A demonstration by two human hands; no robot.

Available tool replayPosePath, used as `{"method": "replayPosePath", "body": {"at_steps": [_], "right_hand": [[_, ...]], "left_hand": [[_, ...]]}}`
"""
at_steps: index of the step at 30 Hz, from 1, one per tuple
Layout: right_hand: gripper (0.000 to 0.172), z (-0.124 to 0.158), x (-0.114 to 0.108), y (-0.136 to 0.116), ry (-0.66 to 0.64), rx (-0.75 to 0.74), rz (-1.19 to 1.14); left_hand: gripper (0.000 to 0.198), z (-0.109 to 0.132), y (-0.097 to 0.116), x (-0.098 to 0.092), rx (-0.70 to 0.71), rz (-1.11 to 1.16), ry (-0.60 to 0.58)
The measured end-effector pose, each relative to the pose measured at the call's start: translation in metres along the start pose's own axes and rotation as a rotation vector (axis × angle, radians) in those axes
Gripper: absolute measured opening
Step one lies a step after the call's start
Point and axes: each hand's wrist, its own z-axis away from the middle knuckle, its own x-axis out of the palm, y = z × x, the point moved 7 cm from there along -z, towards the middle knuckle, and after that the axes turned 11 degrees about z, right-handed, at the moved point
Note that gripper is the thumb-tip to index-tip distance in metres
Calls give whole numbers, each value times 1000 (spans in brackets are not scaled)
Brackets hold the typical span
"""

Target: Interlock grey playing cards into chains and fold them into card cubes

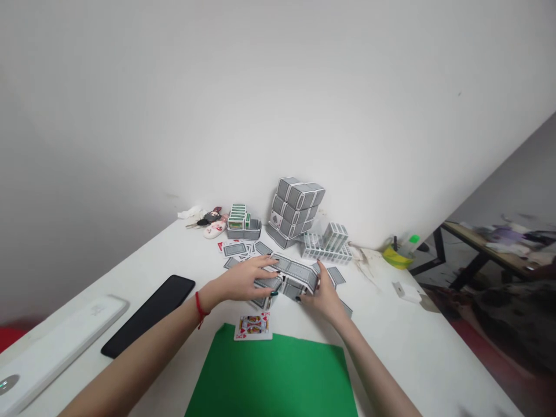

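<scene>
A structure of folded grey-backed playing cards (295, 273) lies on the white table (417, 347) between my hands. My left hand (243, 280) grips its left end, fingers curled around the cards. My right hand (320, 292) holds the right end, fingers pressed on the card side. A red string circles my left wrist. A face-up king card (253, 326) rests at the top edge of a green sheet (273, 379) just before my hands. Loose cards (237, 249) lie scattered beyond my left hand.
A tall stack of card blocks (296, 209) leans by the wall, with a clear card tray (326, 243) to its right and boxed decks (241, 220) to its left. A black phone (150, 313) and a white device (56, 347) lie at the left. Keys (208, 220) sit by the wall.
</scene>
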Motion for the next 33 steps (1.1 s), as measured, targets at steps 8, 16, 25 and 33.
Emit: {"method": "replayPosePath", "body": {"at_steps": [8,16,25,33], "right_hand": [[73,-3,-14,10,135,31,189],[70,1,3,-5,44,6,-177],[68,5,18,-12,-80,49,-487],[50,8,9,-13,-47,112,-314]], "left_hand": [[35,-3,-18,1,-28,279,104],[57,-5,-66,16,-219,693,282],[43,1,-86,7,-351,679,463],[38,2,-90,7,-385,759,480]]}}
